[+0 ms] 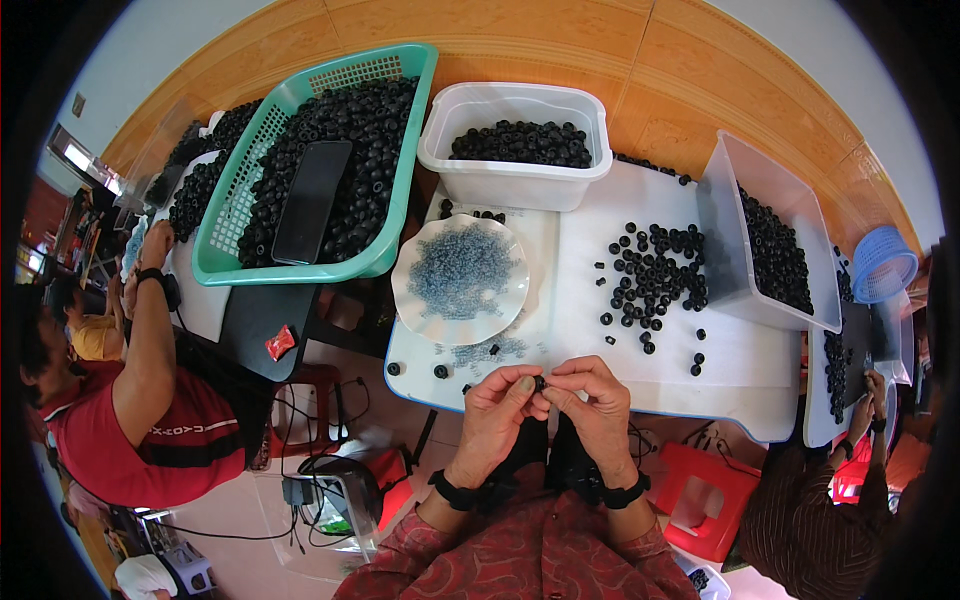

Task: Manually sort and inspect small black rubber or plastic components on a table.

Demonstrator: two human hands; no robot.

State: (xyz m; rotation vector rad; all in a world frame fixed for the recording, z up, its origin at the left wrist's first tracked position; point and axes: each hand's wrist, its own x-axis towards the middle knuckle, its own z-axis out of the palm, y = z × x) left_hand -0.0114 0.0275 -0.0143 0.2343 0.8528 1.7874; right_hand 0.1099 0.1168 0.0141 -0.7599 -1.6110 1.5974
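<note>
My left hand (pixel 500 400) pinches a small round black piece (pixel 539 383) between thumb and fingertips, just off the table's near edge. Closed against its other side are the thumb and forefinger of my right hand (pixel 595 405); whatever they grip is too small to make out. Beyond the hands, a white scalloped plate (pixel 410 308) bears a heap of tiny grey-blue translucent pieces (pixel 460 270), with more of them scattered below its rim. Loose black pieces with holes (pixel 650 265) lie spread over the white sheet to the right, and a few (pixel 441 371) rest near the left front edge.
A green basket (pixel 400 215) of black pieces, with a dark phone (pixel 312 203) on top, stands left of a white tub (pixel 515 185). At right, a clear bin (pixel 720 240) lies tilted. Co-workers sit on both sides; a red stool (pixel 705 500) and cables (pixel 300 490) are below.
</note>
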